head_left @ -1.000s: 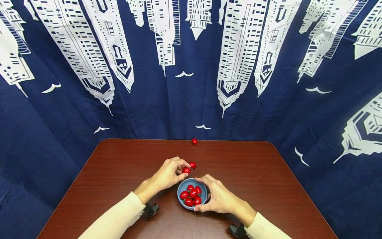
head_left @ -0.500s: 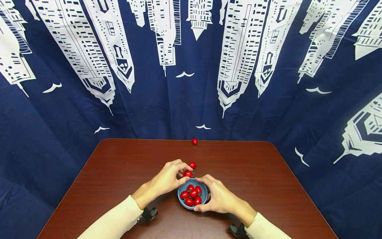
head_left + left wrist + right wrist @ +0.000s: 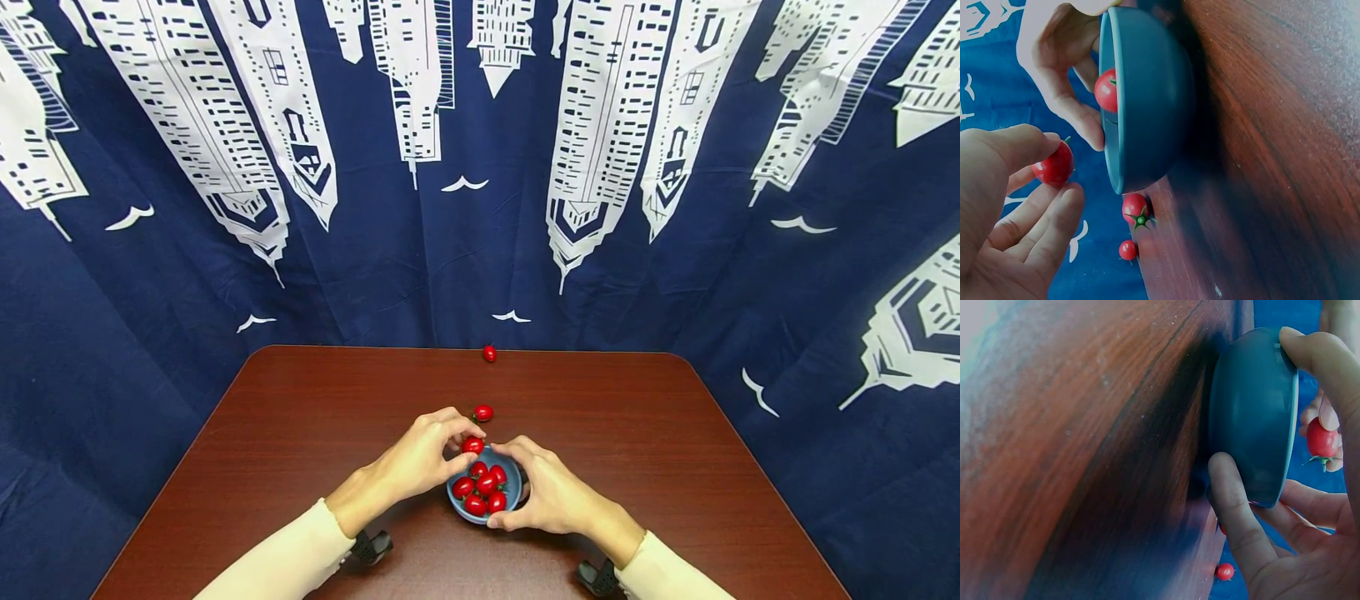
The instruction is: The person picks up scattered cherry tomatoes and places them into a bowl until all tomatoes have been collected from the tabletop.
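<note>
My left hand [image 3: 416, 454] pinches a red cherry tomato [image 3: 1055, 165] between thumb and fingers, at the far left rim of a small blue bowl [image 3: 456, 504]. In the left wrist view that tomato is held apart from the bowl, outside its opening. Several cherry tomatoes [image 3: 486, 483] lie together inside the bowl. My right hand [image 3: 555, 496] grips the bowl from its right side, the thumb [image 3: 1294, 347] at the near rim and the fingers round the wall and far rim. Just beyond the bowl another cherry tomato [image 3: 483, 413] rests on the table.
One more tomato [image 3: 490, 353] lies at the back edge of the brown wooden table [image 3: 637, 417]. Behind it hangs a dark blue cloth [image 3: 480, 250] printed with white buildings and birds. Each wrist wears a black camera mount.
My left hand has drawn the pinched tomato nearer, from beside the other loose tomato to the bowl's far rim. My right hand and the bowl have stayed in place.
</note>
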`<state>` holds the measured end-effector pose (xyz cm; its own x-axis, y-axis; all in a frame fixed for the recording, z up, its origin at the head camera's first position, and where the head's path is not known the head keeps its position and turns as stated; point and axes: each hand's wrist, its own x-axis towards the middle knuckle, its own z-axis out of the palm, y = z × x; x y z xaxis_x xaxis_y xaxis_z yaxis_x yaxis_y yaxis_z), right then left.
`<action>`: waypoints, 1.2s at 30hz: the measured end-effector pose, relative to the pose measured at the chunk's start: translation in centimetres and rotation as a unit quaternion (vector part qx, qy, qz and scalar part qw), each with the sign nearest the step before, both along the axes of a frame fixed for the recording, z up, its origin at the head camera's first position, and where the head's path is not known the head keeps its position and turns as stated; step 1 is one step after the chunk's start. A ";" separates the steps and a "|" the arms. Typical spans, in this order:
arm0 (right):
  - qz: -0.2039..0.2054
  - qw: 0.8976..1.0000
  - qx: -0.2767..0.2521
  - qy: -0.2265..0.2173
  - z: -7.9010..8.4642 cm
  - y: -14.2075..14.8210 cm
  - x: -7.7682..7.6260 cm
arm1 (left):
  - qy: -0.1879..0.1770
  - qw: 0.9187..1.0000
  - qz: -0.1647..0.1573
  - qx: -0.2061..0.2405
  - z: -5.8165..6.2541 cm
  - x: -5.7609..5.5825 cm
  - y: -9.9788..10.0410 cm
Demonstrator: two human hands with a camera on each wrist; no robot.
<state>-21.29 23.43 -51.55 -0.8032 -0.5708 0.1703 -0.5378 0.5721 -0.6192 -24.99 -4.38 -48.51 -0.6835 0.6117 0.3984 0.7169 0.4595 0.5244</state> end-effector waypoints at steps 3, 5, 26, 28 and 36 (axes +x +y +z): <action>0.001 1.000 0.002 0.007 0.0 0.0 0.0 | -0.001 1.000 0.001 -0.001 0.0 0.3 -0.1; 0.001 1.000 0.001 0.008 0.1 0.0 0.0 | -0.001 1.000 0.001 -0.002 -0.1 0.4 -0.1; 0.001 1.000 0.010 0.012 0.1 0.0 0.0 | -0.006 1.000 0.006 -0.015 -0.5 1.0 -0.5; 0.001 1.000 0.011 0.014 0.1 0.0 0.0 | -0.006 1.000 0.008 -0.016 -0.5 1.1 -0.5; -0.001 1.000 0.014 0.020 0.0 0.0 0.0 | 0.012 0.999 0.017 -0.030 -0.5 1.0 -0.8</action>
<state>-21.25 23.40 -51.50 -0.7970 -0.5748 0.1855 -0.5607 0.5900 -0.5809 -23.95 -5.16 -48.99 -0.6943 0.6123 0.3782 0.7130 0.5139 0.4771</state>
